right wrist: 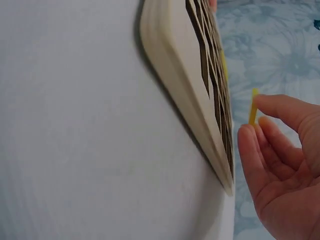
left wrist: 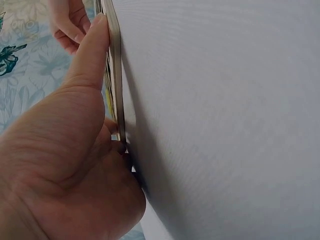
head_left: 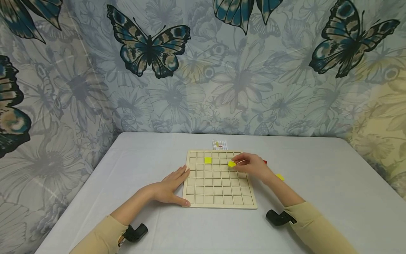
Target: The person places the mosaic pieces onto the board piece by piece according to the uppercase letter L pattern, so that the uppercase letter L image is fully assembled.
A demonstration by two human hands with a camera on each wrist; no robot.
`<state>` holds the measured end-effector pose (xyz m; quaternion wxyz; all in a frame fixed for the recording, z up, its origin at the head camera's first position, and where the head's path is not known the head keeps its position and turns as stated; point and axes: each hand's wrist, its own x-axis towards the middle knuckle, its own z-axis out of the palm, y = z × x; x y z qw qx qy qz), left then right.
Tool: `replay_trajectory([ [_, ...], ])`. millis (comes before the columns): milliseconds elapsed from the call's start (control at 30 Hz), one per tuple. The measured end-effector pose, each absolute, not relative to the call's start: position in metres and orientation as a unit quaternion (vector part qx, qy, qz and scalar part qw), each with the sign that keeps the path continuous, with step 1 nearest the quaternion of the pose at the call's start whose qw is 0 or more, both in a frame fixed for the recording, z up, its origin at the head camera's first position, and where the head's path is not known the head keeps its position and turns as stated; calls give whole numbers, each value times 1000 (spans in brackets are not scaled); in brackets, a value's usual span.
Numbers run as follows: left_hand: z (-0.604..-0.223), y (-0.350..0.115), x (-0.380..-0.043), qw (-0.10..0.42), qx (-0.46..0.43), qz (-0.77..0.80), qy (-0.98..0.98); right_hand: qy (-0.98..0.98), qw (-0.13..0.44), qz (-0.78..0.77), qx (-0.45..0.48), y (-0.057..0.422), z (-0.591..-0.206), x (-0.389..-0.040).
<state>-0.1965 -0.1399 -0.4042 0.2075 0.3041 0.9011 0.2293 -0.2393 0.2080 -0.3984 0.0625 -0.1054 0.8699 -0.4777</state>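
A pale wooden grid board (head_left: 218,191) lies flat in the middle of the table. One yellow square tile (head_left: 208,160) sits in a cell of its second row from the far edge. My left hand (head_left: 168,187) rests against the board's left side, fingers extended, with the thumb at the near left corner. In the right wrist view, my right hand (right wrist: 285,165) pinches a thin yellow tile (right wrist: 253,106) between thumb and fingertips. The head view puts that tile over the board's far right part, tilted, with the right hand (head_left: 252,165) above the board's right edge.
Beyond the board's far edge lies a small printed card (head_left: 219,145) with a grid pattern. Right of the board, a red piece (head_left: 265,162) and a yellow piece (head_left: 280,177) are partly hidden by the right hand and forearm. White cloth (head_left: 317,176) covers the table.
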Motion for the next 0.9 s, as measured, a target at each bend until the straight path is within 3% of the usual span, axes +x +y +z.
replay_trajectory([
  [900, -402, -139, -196, 208, 302, 229, 901, 883, 68, -433, -169, 145, -399, -236],
])
